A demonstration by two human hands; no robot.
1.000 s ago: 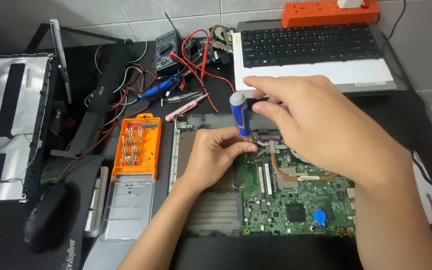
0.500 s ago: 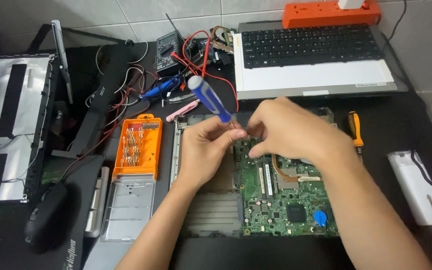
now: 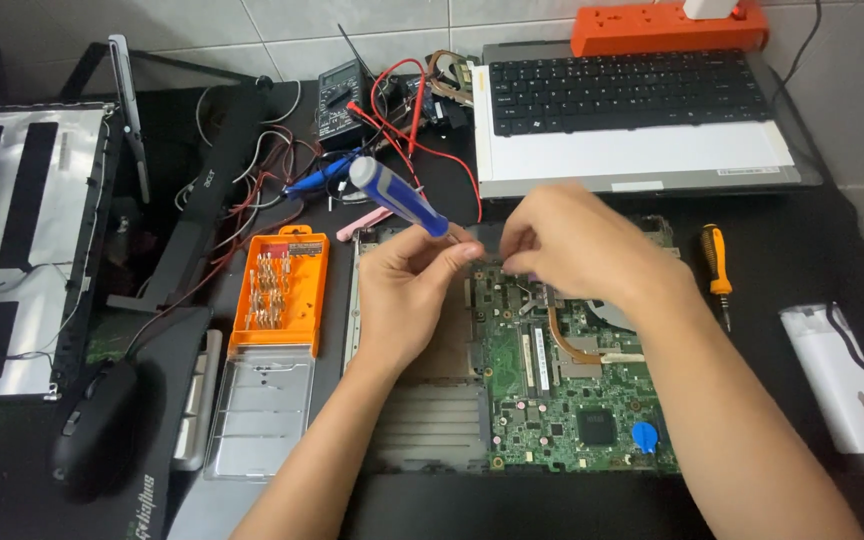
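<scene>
Blue-handled screwdriver (image 3: 397,196) sits pinched in my left hand (image 3: 407,290); my right hand (image 3: 572,245) pinches at one green motherboard (image 3: 572,380).

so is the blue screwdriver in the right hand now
No, the left hand grips the blue screwdriver, while the right hand reaches down to the green motherboard with its fingers.

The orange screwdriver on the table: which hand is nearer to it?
Right. The right hand works on the green board beside the orange screwdriver; the left hand, holding the blue screwdriver, is farther away.
</scene>
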